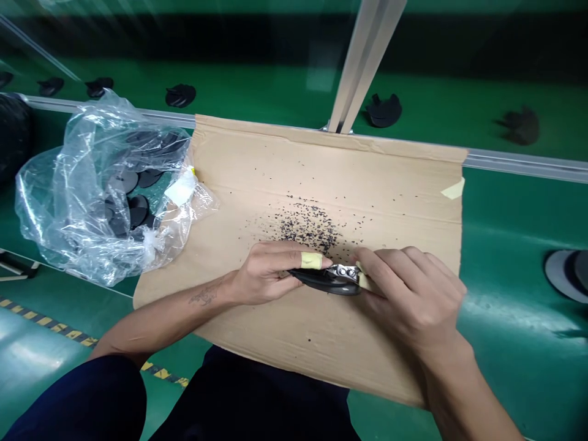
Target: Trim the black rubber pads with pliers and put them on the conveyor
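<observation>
My left hand [271, 271], with yellow tape round a finger, grips a black curved part [321, 282] over the lower middle of the cardboard sheet [275, 331]. Closed round the handles of a small metal cutter [346, 271] is my right hand [408, 294]; its palm hides most of the tool. The cutter's head lies against the upper edge of the black part. Small black scraps [310, 226] are scattered on the cardboard just beyond both hands.
A clear plastic bag [82, 190] holding several black discs lies at the left. Black parts [384, 110] rest on the green surface behind the metal rail [528, 166]. An upright metal post [367, 61] stands behind the cardboard. A round object [569, 274] sits at the right edge.
</observation>
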`<action>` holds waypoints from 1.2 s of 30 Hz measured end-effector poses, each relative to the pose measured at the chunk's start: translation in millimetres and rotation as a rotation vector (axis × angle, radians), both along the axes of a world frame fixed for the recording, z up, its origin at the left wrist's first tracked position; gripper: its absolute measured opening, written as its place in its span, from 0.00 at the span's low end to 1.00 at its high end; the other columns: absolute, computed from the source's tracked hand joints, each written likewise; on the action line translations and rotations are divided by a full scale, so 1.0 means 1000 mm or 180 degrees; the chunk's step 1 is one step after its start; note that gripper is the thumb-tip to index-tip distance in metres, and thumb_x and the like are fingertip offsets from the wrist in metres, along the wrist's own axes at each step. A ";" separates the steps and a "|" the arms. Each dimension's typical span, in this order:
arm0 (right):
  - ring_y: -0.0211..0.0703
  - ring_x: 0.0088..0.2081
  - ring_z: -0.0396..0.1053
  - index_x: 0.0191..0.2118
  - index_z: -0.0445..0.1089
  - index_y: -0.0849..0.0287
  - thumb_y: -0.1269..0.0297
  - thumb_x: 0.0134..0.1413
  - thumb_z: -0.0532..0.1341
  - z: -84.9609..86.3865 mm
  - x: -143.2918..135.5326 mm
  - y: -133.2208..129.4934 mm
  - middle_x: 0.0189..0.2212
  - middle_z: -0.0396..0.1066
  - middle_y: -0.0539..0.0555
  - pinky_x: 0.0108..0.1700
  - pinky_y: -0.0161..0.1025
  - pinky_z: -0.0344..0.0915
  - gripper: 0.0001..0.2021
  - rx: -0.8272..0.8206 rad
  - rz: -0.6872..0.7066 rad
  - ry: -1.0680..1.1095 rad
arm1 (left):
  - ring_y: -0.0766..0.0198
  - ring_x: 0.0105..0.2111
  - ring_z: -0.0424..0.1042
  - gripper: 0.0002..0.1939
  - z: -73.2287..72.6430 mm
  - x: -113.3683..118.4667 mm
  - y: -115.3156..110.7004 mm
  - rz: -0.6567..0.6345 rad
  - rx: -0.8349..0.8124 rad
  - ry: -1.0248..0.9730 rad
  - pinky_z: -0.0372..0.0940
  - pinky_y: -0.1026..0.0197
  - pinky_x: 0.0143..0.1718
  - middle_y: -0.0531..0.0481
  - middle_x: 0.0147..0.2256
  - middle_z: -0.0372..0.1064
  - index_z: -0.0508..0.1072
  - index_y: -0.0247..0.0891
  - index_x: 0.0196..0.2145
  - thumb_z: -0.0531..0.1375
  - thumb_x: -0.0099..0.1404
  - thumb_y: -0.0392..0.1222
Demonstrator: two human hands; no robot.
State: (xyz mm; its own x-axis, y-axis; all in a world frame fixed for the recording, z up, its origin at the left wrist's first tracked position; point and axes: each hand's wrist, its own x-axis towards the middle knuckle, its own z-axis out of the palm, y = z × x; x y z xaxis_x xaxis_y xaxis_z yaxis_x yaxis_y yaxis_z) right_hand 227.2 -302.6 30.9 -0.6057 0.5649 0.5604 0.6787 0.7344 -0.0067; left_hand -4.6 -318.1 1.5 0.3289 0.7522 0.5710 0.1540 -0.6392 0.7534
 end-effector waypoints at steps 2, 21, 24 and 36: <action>0.39 0.25 0.62 0.38 0.71 0.55 0.79 0.58 0.60 0.001 0.000 0.000 0.23 0.72 0.48 0.28 0.41 0.53 0.10 0.0033 -0.0004 0.0013 | 0.66 0.40 0.80 0.20 0.000 0.000 0.000 0.0002 0.0017 -0.0019 0.76 0.67 0.40 0.45 0.41 0.81 0.76 0.40 0.53 0.63 0.65 0.27; 0.39 0.26 0.62 0.39 0.74 0.58 0.71 0.61 0.61 -0.003 -0.003 0.002 0.24 0.71 0.51 0.28 0.41 0.52 0.04 -0.0105 -0.0303 0.0001 | 0.68 0.32 0.72 0.17 0.002 0.003 0.001 0.0049 0.0134 0.0235 0.69 0.66 0.31 0.46 0.36 0.73 0.75 0.36 0.52 0.62 0.66 0.34; 0.41 0.27 0.62 0.41 0.74 0.58 0.70 0.61 0.61 -0.005 -0.002 0.003 0.26 0.72 0.52 0.29 0.41 0.51 0.05 -0.0130 -0.0409 -0.0043 | 0.68 0.31 0.70 0.16 0.001 0.004 0.001 0.0193 0.0011 0.0256 0.68 0.66 0.31 0.46 0.36 0.72 0.74 0.34 0.52 0.61 0.66 0.33; 0.43 0.33 0.73 0.40 0.70 0.56 0.60 0.60 0.65 -0.007 -0.012 0.000 0.33 0.75 0.52 0.34 0.38 0.69 0.07 -0.2512 0.0039 0.2241 | 0.62 0.36 0.74 0.20 -0.007 0.007 0.001 -0.0067 -0.1977 -0.0528 0.70 0.63 0.37 0.45 0.36 0.75 0.77 0.31 0.41 0.66 0.64 0.54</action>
State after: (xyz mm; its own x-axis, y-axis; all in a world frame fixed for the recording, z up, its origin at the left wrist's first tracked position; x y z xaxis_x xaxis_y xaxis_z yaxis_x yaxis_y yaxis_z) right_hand 214.9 -302.3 24.0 -0.2951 0.9182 0.2641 0.3285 0.3571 -0.8744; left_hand 1.9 -317.0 -5.9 0.2919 0.9535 0.0756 -0.0042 -0.0777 0.9970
